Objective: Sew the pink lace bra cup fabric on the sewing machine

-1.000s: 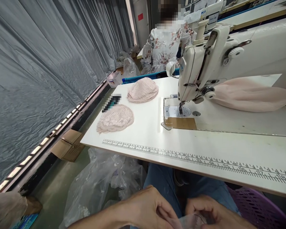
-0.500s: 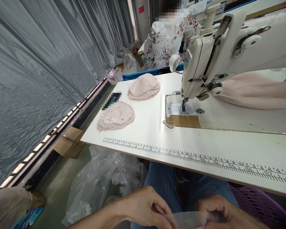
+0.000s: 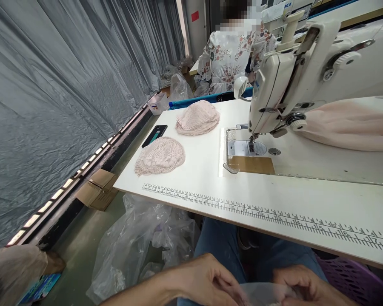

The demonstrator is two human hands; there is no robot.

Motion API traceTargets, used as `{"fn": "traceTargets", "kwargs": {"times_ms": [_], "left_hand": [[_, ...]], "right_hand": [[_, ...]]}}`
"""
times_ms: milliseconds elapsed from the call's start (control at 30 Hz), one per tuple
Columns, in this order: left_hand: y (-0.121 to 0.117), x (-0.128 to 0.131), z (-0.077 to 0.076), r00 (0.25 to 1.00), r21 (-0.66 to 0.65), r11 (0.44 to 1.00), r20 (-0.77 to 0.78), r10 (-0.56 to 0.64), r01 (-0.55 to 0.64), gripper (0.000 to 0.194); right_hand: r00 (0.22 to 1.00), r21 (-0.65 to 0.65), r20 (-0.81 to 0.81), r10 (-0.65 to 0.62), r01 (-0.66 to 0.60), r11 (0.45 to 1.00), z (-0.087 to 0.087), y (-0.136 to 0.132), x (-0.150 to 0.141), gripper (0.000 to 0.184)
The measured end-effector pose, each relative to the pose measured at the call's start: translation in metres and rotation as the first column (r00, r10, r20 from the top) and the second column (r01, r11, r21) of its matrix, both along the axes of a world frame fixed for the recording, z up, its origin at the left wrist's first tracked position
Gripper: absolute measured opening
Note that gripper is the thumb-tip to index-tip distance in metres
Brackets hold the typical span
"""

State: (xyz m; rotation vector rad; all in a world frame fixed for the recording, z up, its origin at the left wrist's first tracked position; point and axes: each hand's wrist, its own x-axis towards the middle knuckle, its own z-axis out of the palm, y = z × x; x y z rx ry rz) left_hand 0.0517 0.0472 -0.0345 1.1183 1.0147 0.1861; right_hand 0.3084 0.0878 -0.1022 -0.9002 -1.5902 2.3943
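Sheer pale fabric piece (image 3: 264, 293) low in lap, below counter (image 3: 274, 191) edge, stretched left-right between hands. Left hand (image 3: 207, 282) grip pinched on its left edge, right hand (image 3: 301, 287) pinched on right; both equally near.

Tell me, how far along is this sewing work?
Two stacks of pink lace pieces lie on the white table; I can't tell whether they are sewn. In the lap, the left hand and right hand pinch a thin sheer piece. Nothing lies under the sewing machine needle, so stitching seems not yet begun on it.
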Motion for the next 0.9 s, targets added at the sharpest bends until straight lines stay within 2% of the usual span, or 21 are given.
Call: {"fn": "traceTargets", "kwargs": {"times_ms": [100, 167, 300, 433, 533, 667, 900], "left_hand": [[0.001, 0.004, -0.004, 0.998, 0.047, 0.999, -0.059, 0.008, -0.005, 0.061], [0.004, 0.002, -0.003, 0.999, 0.042, 0.999, -0.038, -0.019, 0.021, 0.058], [0.008, -0.005, -0.001, 0.995, -0.037, 0.995, 0.042, -0.088, 0.090, 0.072], [0.007, -0.007, 0.000, 0.998, -0.056, 0.996, 0.017, -0.068, 0.069, 0.081], [0.005, -0.003, -0.001, 0.999, -0.080, 0.996, 0.017, -0.043, 0.045, 0.073], [0.003, 0.010, -0.002, 0.998, -0.065, 0.998, -0.057, 0.018, -0.021, 0.066], [0.004, 0.007, 0.005, 0.999, -0.042, 0.999, -0.036, 0.023, -0.025, 0.055]], "right_hand": [[1.000, 0.004, -0.002, -0.009, 0.009, 1.000, -0.001, 0.000, 0.005, 0.058], [1.000, -0.006, -0.016, -0.011, 0.011, 1.000, 0.002, 0.000, 0.007, 0.057], [0.999, -0.033, -0.047, 0.001, -0.003, 0.999, 0.010, 0.000, 0.003, 0.059], [0.998, -0.057, -0.070, -0.001, -0.003, 0.998, 0.013, -0.001, -0.001, 0.057], [0.998, -0.055, -0.066, -0.011, 0.008, 0.998, 0.012, -0.002, -0.002, 0.055], [0.998, -0.011, -0.054, -0.024, 0.024, 1.000, 0.014, -0.002, -0.001, 0.053], [1.000, 0.041, -0.012, -0.010, 0.011, 0.999, 0.032, -0.004, 0.005, 0.046]]}}
